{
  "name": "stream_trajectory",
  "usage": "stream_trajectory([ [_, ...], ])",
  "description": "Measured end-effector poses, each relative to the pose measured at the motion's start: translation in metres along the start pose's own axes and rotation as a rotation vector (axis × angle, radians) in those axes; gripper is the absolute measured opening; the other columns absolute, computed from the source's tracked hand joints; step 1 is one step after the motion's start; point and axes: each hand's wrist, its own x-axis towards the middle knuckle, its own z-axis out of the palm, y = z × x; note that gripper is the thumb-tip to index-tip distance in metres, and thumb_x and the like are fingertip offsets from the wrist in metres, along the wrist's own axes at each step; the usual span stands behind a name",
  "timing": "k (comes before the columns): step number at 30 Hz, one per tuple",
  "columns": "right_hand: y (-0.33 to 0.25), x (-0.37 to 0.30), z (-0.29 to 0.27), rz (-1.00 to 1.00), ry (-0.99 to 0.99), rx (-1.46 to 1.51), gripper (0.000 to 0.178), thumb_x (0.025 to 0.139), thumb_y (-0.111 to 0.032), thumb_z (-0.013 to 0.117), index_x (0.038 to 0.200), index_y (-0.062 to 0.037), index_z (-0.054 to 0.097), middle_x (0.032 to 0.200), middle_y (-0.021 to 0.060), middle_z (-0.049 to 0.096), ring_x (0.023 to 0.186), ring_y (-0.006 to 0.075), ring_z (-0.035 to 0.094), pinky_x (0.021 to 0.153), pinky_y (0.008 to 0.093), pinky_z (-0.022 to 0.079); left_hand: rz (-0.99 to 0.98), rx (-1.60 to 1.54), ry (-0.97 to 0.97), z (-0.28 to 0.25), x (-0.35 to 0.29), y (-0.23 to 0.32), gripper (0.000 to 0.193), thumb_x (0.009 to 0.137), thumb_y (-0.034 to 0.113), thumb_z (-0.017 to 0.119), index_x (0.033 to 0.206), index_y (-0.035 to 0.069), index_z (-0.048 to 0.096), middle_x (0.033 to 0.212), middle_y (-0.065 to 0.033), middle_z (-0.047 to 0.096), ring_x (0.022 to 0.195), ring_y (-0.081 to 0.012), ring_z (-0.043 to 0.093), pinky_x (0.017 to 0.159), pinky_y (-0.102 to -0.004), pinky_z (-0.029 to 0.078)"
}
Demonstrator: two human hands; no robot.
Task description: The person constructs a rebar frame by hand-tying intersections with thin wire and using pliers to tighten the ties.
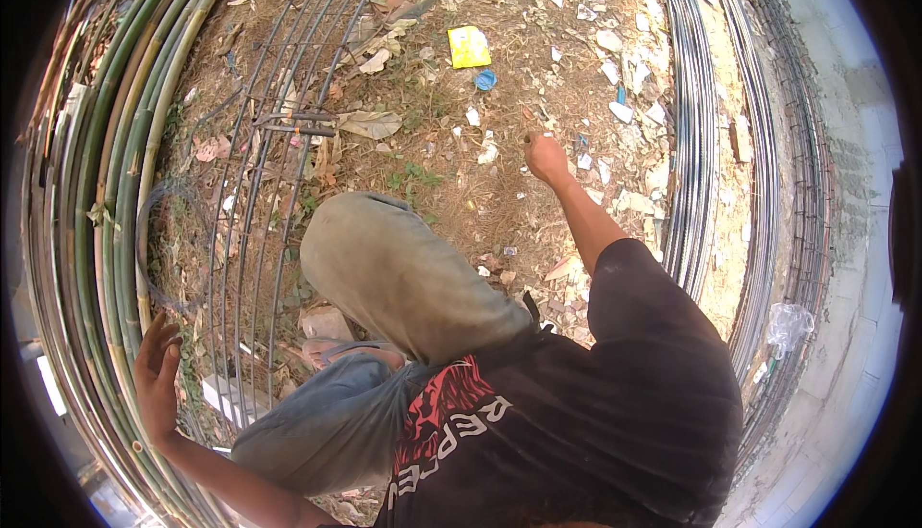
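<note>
My left hand (157, 379) is raised beside the stacked bamboo poles (120, 201), its fingers apart with nothing visible in them. Just beyond its fingertips lies a loose coil of thin wire (158, 283). To the right of the coil a long cage of steel bars (245, 230) rests on the ground, with short rods (298, 124) lying across it. My right hand (547, 158) is held out over the littered soil ahead, its fingers curled closed. Whatever it may hold is too small or hidden to make out.
Bundled steel bars (696, 144) run along the right, with a grey block wall (855, 240) behind them. A clear plastic bag (789, 326) lies on the bars. A yellow packet (469, 47) and dry leaves litter the ground. A pale block (235, 400) sits near my bent legs.
</note>
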Motion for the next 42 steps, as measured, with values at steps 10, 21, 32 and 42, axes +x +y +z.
stream_trajectory([
  [10, -0.069, -0.047, -0.010, -0.028, 0.744, 0.035, 0.032, 0.099, -0.020, 0.055, 0.125, -0.0034, 0.062, 0.105, 0.0207, 0.068, 0.084, 0.0434, 0.065, 0.078, 0.0506, 0.052, 0.006, 0.030, -0.041, 0.007, 0.020, 0.005, 0.057, 0.094, 0.022, 0.066, 0.145, 0.003, 0.050, 0.128, -0.0141, 0.063, 0.119, -0.0208, 0.058, 0.104, -0.0344, 0.044],
  [21, -0.289, -0.121, -0.221, -0.771, -0.018, 0.014, 0.033, 0.101, -0.035, 0.050, 0.101, -0.0059, 0.066, 0.079, 0.0191, 0.067, 0.079, 0.0400, 0.066, 0.072, 0.0520, 0.051, 0.608, 0.276, 0.408, 0.069, 0.019, 0.102, 0.051, 0.093, 0.017, 0.065, 0.141, 0.005, 0.055, 0.134, -0.0191, 0.061, 0.124, -0.0306, 0.059, 0.110, -0.0442, 0.041],
  [32, -0.443, -0.154, -0.278, -1.506, -0.081, 0.724, 0.031, 0.098, -0.032, 0.061, 0.090, -0.0030, 0.068, 0.075, 0.0131, 0.068, 0.065, 0.0269, 0.065, 0.060, 0.0411, 0.048, 0.584, -0.129, 0.596, 0.007, -0.018, 0.071, 0.036, 0.103, 0.037, 0.057, 0.090, 0.004, 0.065, 0.074, -0.0012, 0.055, 0.062, -0.0075, 0.048, 0.056, -0.0248, 0.037],
  [42, -0.550, -0.222, -0.104, -1.300, -0.437, 0.859, 0.062, 0.101, -0.060, 0.042, 0.109, -0.0049, 0.069, 0.091, 0.0164, 0.067, 0.088, 0.0325, 0.064, 0.078, 0.0449, 0.050, 0.765, -1.441, 0.740, -0.066, -0.045, 0.013, 0.047, 0.105, 0.016, 0.052, 0.066, 0.013, 0.027, 0.062, 0.0017, 0.020, 0.050, -0.0096, 0.017, 0.044, -0.0263, 0.025],
])
